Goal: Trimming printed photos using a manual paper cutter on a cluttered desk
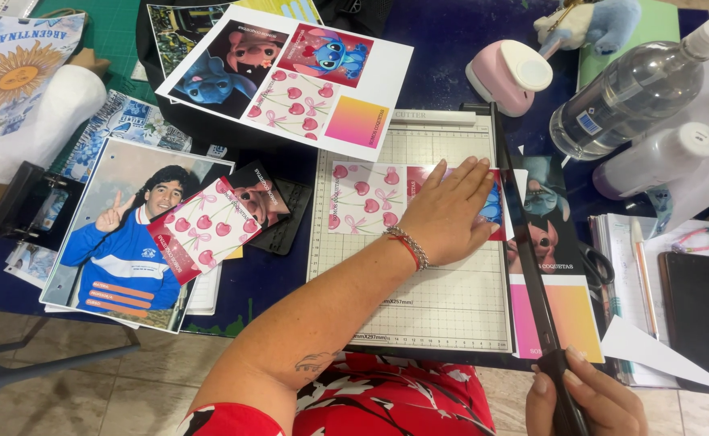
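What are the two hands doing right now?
Left hand: open, flat on the printed sheet.
Right hand: closed around the cutter handle.

Dark blue table (443, 48) fills most of frame. Green mat (116, 32) at upper left. Pale tiled floor (96, 387) along bottom. Grey chair leg (39, 359) at lower left. Bright, even light.

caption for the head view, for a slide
Left hand presses a printed sheet on a paper trimmer; right hand grips its blade handle.
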